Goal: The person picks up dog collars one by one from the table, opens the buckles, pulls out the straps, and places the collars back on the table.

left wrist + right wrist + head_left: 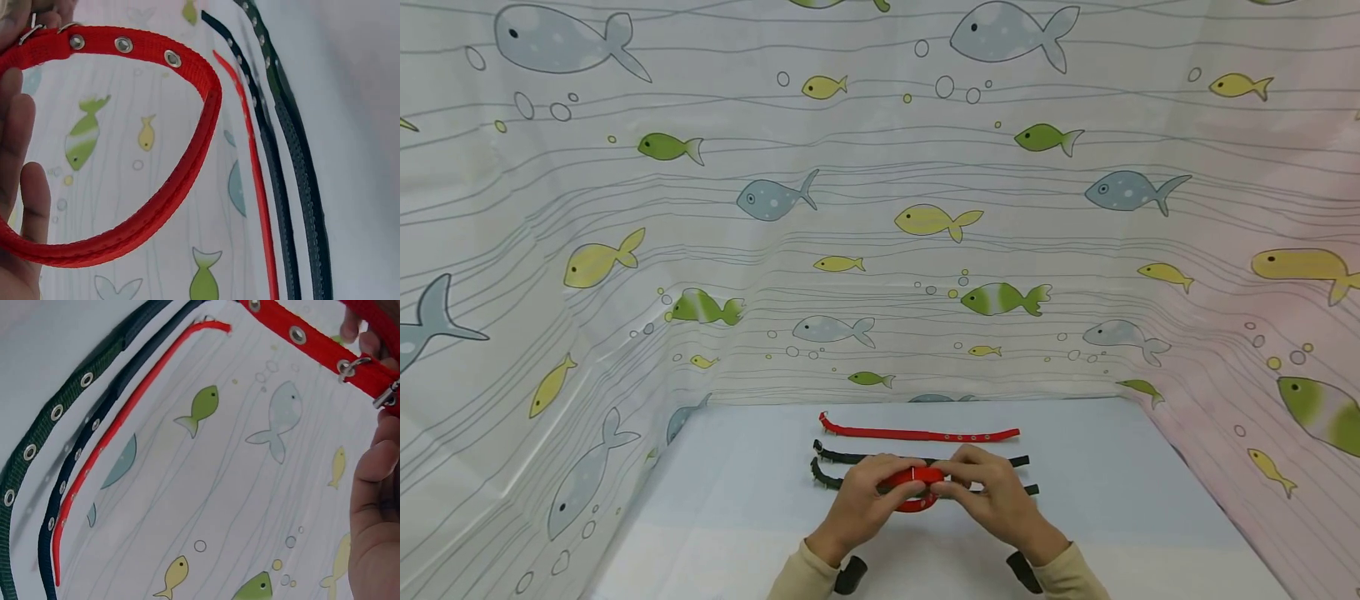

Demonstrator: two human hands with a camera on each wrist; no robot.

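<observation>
A red collar [927, 475], bent into a loop, is held between both hands above the table. The left hand [868, 498] grips its left side, thumb across the band. With fingertips and thumb, the right hand [996, 496] pinches the other side. The right wrist view has the metal buckle [384, 394] close to the right fingers, with a ring beside it. Metal eyelets dot the strap [147, 51] in the left wrist view. Part of the loop is hidden by the fingers.
Behind the hands, a red collar [880, 433] lies stretched across the white table [715, 500]. Nearer lie a dark collar [865, 457] and a dark green collar [831, 481], both partly covered by the hands. A fish-patterned sheet [910, 317] encloses the table's back and sides.
</observation>
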